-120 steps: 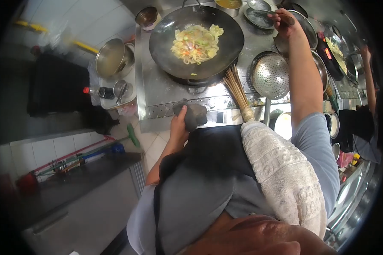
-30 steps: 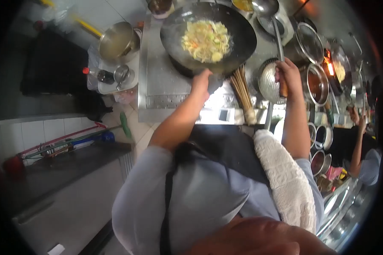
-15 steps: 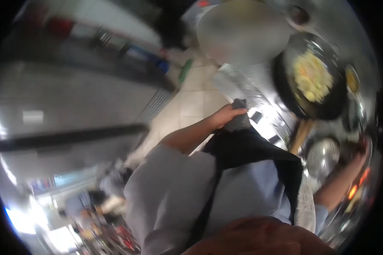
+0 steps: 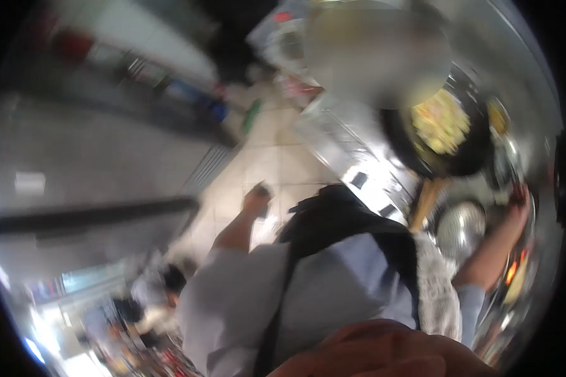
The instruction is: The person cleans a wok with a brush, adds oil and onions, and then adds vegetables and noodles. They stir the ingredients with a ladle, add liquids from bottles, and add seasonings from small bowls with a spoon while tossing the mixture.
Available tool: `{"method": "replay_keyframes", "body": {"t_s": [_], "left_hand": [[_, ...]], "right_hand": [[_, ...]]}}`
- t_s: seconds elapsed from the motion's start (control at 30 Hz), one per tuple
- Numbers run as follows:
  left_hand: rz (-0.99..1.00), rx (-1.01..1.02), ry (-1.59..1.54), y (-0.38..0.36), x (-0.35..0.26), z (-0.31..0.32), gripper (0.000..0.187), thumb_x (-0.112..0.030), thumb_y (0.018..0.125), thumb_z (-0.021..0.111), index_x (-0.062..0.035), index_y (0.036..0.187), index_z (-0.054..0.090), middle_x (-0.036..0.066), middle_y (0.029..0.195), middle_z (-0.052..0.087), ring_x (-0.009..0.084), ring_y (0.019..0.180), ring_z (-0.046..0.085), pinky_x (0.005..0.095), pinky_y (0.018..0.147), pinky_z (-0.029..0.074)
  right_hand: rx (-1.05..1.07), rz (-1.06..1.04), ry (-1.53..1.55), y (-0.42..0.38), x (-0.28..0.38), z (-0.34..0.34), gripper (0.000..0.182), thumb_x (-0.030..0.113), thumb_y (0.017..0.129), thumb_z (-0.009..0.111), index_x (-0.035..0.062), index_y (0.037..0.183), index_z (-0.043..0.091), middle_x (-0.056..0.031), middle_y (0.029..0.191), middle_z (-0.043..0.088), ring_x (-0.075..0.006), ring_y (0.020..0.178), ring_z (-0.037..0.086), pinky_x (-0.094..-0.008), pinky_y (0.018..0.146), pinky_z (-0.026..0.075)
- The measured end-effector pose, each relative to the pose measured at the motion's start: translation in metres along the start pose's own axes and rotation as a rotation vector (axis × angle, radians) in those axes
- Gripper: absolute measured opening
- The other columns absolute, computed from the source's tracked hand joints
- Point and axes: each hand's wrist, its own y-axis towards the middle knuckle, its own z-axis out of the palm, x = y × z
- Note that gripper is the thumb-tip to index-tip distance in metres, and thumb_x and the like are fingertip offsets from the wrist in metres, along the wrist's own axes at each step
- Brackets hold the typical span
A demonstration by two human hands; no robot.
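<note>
My left hand (image 4: 256, 202) is out to the left above the floor tiles, closed around a small grey cloth (image 4: 266, 190). On the far right, my right hand (image 4: 520, 200) reaches over the stove counter with its fingers curled in. It is at the lower end of metal utensils, and blur hides what it grips. A black wok (image 4: 478, 146) stands to its left, holding pale yellow shredded food (image 4: 442, 122). The wok's wooden handle (image 4: 427, 204) points toward my apron. Between the handle and my right forearm lies a round metal strainer (image 4: 461, 227).
A metal bowl with yellowish contents (image 4: 498, 118) is right of the wok. Orange flame or glow (image 4: 514, 270) shows beside my right forearm. A steel counter (image 4: 88, 151) runs along the left. People (image 4: 151, 289) are at the lower left. A blurred grey patch covers the top.
My left hand has swung left, away from the stove edge, with the grey cloth in it. My right hand has risen slightly in the view. The whole scene has shifted somewhat left.
</note>
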Motion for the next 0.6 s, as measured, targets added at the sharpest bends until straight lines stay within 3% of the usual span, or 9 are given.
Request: {"method": "replay_keyframes", "body": {"t_s": [0.03, 0.1, 0.17, 0.23, 0.3, 0.33, 0.4, 0.5, 0.6], "left_hand": [[-0.21, 0.1, 0.111, 0.008, 0.026, 0.01, 0.046, -0.036, 0.085, 0.067, -0.0126, 0.124, 0.065, 0.016, 0.111, 0.072, 0.0348, 0.104, 0.068, 0.0425, 0.093, 0.055], [0.15, 0.13, 0.444, 0.007, 0.073, 0.018, 0.023, -0.028, 0.089, 0.061, -0.0088, 0.099, 0.068, 0.015, 0.099, 0.07, 0.037, 0.098, 0.068, 0.0476, 0.09, 0.055], [0.024, 0.253, 0.134, 0.019, 0.086, 0.013, 0.036, -0.036, 0.088, 0.065, -0.0079, 0.11, 0.067, 0.015, 0.11, 0.07, 0.0331, 0.106, 0.066, 0.0426, 0.091, 0.052], [-0.011, 0.35, 0.097, 0.024, 0.058, -0.006, 0.033, -0.034, 0.088, 0.065, -0.007, 0.108, 0.067, 0.015, 0.106, 0.07, 0.0337, 0.103, 0.066, 0.042, 0.089, 0.052], [0.693, 0.227, 0.486, 0.04, 0.061, -0.005, 0.032, -0.029, 0.088, 0.067, -0.0043, 0.109, 0.066, 0.015, 0.101, 0.07, 0.0317, 0.098, 0.067, 0.0414, 0.088, 0.051], [0.73, 0.243, 0.495, 0.046, 0.04, -0.009, 0.032, -0.029, 0.088, 0.067, -0.0043, 0.109, 0.066, 0.015, 0.101, 0.07, 0.0317, 0.098, 0.067, 0.0414, 0.088, 0.051], [0.104, 0.259, -0.051, 0.042, -0.008, -0.019, 0.031, -0.026, 0.088, 0.069, -0.0038, 0.111, 0.066, 0.014, 0.1, 0.071, 0.0293, 0.097, 0.068, 0.0399, 0.088, 0.051], [-0.174, 0.429, -0.387, 0.11, 0.069, 0.03, 0.033, -0.026, 0.088, 0.07, -0.0036, 0.112, 0.066, 0.013, 0.102, 0.072, 0.0283, 0.098, 0.068, 0.0388, 0.089, 0.051], [0.13, 0.399, -0.06, 0.092, -0.005, -0.001, 0.039, -0.029, 0.087, 0.072, -0.003, 0.115, 0.065, 0.013, 0.105, 0.072, 0.0284, 0.099, 0.069, 0.0374, 0.09, 0.052]], "right_hand": [[0.048, -0.033, 0.118, 0.001, -0.005, -0.006, 0.024, 0.019, 0.096, 0.063, 0.0023, 0.113, 0.068, -0.0163, 0.117, 0.071, -0.0302, 0.112, 0.067, -0.0306, 0.09, 0.055], [0.073, -0.079, 0.129, -0.069, -0.009, 0.056, 0.015, 0.016, 0.095, 0.065, 0.0017, 0.1, 0.066, -0.0101, 0.087, 0.07, -0.0134, 0.066, 0.063, -0.0196, 0.054, 0.05], [0.241, 0.037, 0.177, -0.127, -0.002, 0.104, 0.012, 0.012, 0.094, 0.067, 0.0025, 0.091, 0.061, -0.009, 0.08, 0.066, -0.0101, 0.053, 0.053, -0.0184, 0.047, 0.048], [-0.073, 0.026, 0.081, -0.162, 0.0, 0.145, 0.02, 0.014, 0.094, 0.065, -0.0038, 0.1, 0.06, -0.0036, 0.072, 0.061, -0.0099, 0.051, 0.053, -0.0181, 0.047, 0.049], [-0.006, 0.055, 0.089, -0.177, 0.002, 0.155, 0.025, 0.014, 0.094, 0.064, -0.0092, 0.1, 0.059, 0.0022, 0.063, 0.057, -0.0081, 0.049, 0.052, -0.0176, 0.046, 0.048], [-0.047, -0.014, 0.065, -0.181, 0.0, 0.154, 0.025, 0.014, 0.094, 0.064, -0.0094, 0.101, 0.059, 0.0029, 0.061, 0.057, -0.0074, 0.05, 0.053, -0.018, 0.045, 0.048], [0.029, 0.038, 0.07, -0.189, 0.003, 0.158, 0.024, 0.015, 0.095, 0.063, -0.0091, 0.1, 0.059, 0.002, 0.065, 0.062, -0.0066, 0.05, 0.056, -0.0188, 0.044, 0.047], [0.039, 0.058, 0.087, -0.198, 0.006, 0.162, 0.025, 0.013, 0.095, 0.062, -0.0105, 0.101, 0.058, 0.0016, 0.065, 0.062, -0.0065, 0.05, 0.056, -0.0191, 0.044, 0.048], [0.009, 0.069, 0.14, -0.196, 0.007, 0.163, 0.029, 0.012, 0.095, 0.06, -0.0135, 0.108, 0.054, 0.0011, 0.067, 0.062, -0.0066, 0.052, 0.057, -0.0193, 0.045, 0.049]]}}
